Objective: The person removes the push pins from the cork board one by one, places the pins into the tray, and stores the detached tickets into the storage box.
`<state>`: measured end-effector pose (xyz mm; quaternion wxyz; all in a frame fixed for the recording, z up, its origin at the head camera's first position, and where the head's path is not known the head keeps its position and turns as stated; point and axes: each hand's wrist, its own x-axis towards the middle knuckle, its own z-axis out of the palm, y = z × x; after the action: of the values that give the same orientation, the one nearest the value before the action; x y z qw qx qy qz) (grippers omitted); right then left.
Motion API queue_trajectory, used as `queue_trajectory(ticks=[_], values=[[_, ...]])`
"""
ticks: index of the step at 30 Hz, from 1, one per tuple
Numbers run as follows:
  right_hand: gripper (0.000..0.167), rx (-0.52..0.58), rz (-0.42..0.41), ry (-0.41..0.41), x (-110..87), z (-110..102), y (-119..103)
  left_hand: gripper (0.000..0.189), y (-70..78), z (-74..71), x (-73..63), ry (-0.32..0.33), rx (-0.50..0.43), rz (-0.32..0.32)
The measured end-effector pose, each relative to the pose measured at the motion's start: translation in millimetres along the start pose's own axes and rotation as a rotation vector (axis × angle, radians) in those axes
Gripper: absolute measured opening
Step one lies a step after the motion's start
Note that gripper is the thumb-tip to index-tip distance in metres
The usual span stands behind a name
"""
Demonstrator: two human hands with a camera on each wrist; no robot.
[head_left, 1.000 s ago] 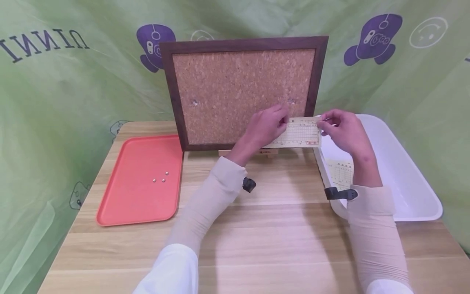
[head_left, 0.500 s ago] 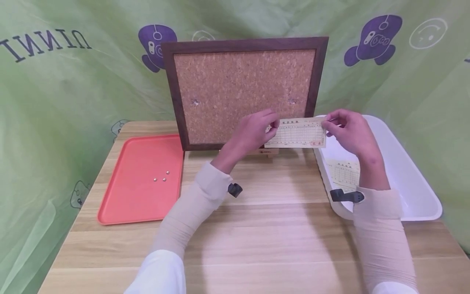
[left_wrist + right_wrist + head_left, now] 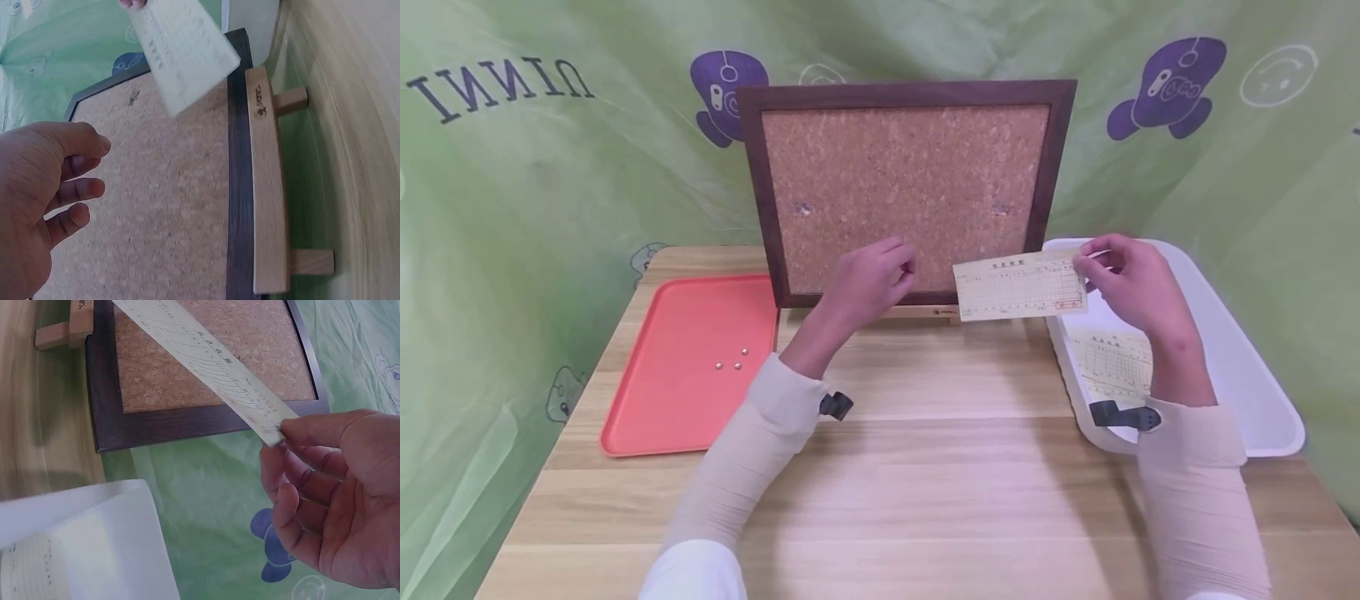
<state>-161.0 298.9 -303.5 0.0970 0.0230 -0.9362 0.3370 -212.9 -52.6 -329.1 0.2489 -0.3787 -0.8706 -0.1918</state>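
Observation:
My right hand [image 3: 1138,279] pinches the right end of a pale yellow printed form slip [image 3: 1022,287] between thumb and fingers. The slip stands nearly upright in front of the lower right of the cork board [image 3: 902,183], its left end free. In the right wrist view, the thumb lies on one corner of the slip [image 3: 225,375]. To the left, my left hand [image 3: 868,279] hovers before the board's lower part, apart from the slip. The left wrist view shows that hand [image 3: 50,181] with loosely curled fingers and nothing between them.
A red tray [image 3: 681,408] with several small silver balls or pins [image 3: 737,366] lies on the left. On the right, a white bin [image 3: 1247,400] holds more printed slips [image 3: 1112,362]. A wooden stand [image 3: 269,187] supports the dark-framed board.
My left hand has let go of the slip and moved left, away from it. My right hand has shifted slightly right and nearer, carrying the slip, which now tilts.

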Motion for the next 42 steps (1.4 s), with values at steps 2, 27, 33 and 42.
queue_trajectory(ticks=[2, 27, 33, 42], values=[[0.036, -0.004, 0.006, -0.008, -1.2, 1.3, 3.6, 0.009, -4.0, -1.8, -9.5, -0.003, 0.018, -0.008], [0.037, -0.039, 0.077, -0.052, -30.3, -17.3, 45.6, 0.011, -50.2, -52.9, -110.1, 0.054, 0.150, -0.082], [0.036, -0.044, 0.067, -0.045, -32.7, -21.0, 50.0, 0.011, -60.4, -68.5, -126.5, 0.062, 0.176, -0.141], [0.032, -0.061, 0.048, -0.048, -35.0, -27.9, 56.7, 0.014, -69.0, -86.1, -147.4, 0.022, 0.188, -0.267]])
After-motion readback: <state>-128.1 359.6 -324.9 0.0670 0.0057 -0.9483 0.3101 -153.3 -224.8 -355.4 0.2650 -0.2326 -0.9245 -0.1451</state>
